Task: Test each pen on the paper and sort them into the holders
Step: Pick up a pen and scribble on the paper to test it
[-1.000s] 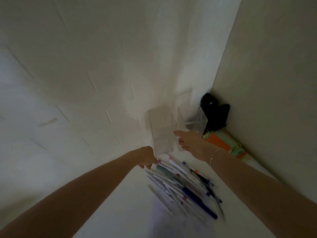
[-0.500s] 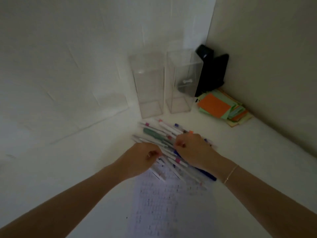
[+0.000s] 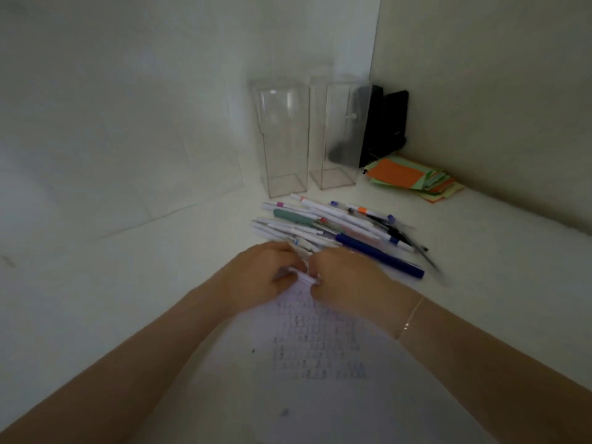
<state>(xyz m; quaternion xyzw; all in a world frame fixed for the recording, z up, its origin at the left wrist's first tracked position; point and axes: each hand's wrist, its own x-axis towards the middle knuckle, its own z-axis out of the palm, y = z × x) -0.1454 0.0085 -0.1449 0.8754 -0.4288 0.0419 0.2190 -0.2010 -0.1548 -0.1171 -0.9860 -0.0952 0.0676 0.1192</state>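
**Both hands on one white pen, cap about to come off**

Head view: the left hand (image 3: 266, 277) and right hand (image 3: 349, 283) meet knuckle to knuckle at the far edge of the paper (image 3: 320, 363), fingers curled, pinching a short white pen (image 3: 306, 277) between them. Only a sliver of it shows, so which end is the cap I cannot tell. It looks like an uncapping grip, one hand per end.

Just beyond the hands lies the pile of pens (image 3: 336, 229), fanned across the desk (image 3: 128, 283), a dark blue pen (image 3: 381, 256) along its right edge. Behind the pile, near the back corner, stand two clear holders (image 3: 283, 139), upright and apparently empty. To their right sits a black object, with coloured notes (image 3: 413, 179) in front of it.

To do this well: pull straight along the barrel, not at an angle, and keep the cap in the left hand for refitting. Scribble on a bare patch of the paper, clear of the existing marks, so a faint line reads honestly.
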